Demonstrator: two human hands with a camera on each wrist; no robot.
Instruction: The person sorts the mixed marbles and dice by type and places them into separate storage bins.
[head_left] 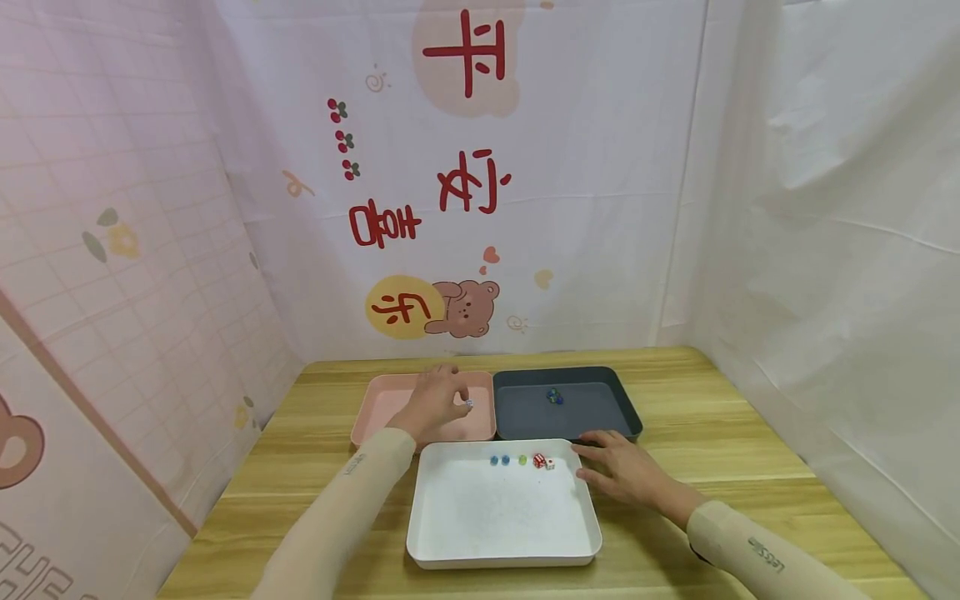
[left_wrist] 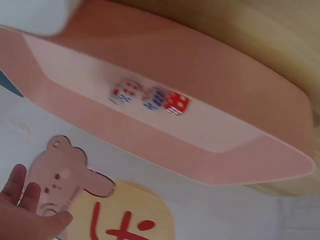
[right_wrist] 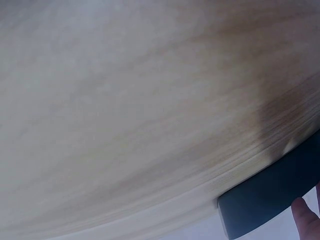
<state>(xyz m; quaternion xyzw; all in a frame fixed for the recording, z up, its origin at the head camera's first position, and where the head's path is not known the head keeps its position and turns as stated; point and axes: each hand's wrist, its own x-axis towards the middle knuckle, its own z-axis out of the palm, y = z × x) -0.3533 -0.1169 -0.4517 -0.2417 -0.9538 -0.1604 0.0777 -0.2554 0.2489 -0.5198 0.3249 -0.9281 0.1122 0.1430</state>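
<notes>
My left hand (head_left: 437,405) is over the pink tray (head_left: 384,385), thumb and fingers apart with nothing held in the left wrist view. A white die (head_left: 468,403) shows beside its fingertips. Several red and white dice (left_wrist: 176,103) lie clustered in the pink tray; the hand hides most of them from the head view. My right hand (head_left: 618,468) lies at the right back corner of the white tray (head_left: 502,560), fingers extended by its rim. In that tray are two blue beads (head_left: 499,460), a yellow-green bead (head_left: 522,460), a red die (head_left: 538,461) and a white die (head_left: 550,464).
Right of the pink tray, touching it, stands a dark grey tray (head_left: 600,408) with a small cluster of blue and green beads (head_left: 555,396). All three trays sit on a wooden table (head_left: 720,450). Printed cloth (head_left: 600,208) walls in the back and sides.
</notes>
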